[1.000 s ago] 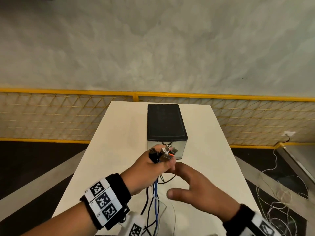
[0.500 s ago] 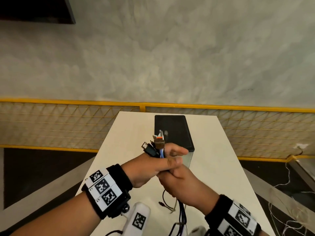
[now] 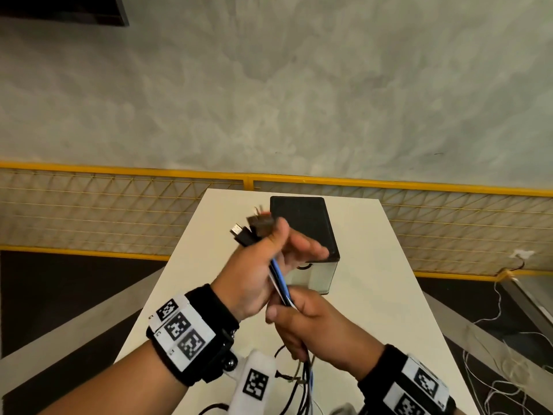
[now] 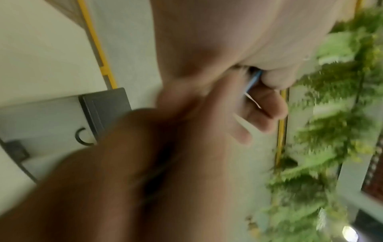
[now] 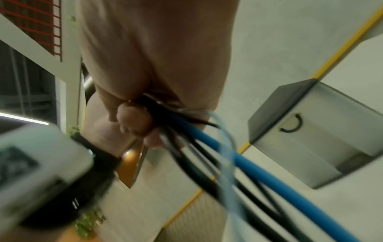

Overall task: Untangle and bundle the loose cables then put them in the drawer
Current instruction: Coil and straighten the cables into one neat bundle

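White laminate counter (image 3: 374, 265) carries the grey drawer box with a black top (image 3: 302, 223), its front with the black loop handle (image 5: 290, 124) shut, just beyond your hands. Between them runs the bunch of blue, black and white rubber-sheathed cables (image 3: 279, 283): light, limp, likely slick enough to slide. Your left hand (image 3: 257, 274) is closed round it just under the plugs (image 3: 248, 232); your right hand (image 3: 311, 324) is closed round it lower down. Hold near the plugs, since the tails trail loose.
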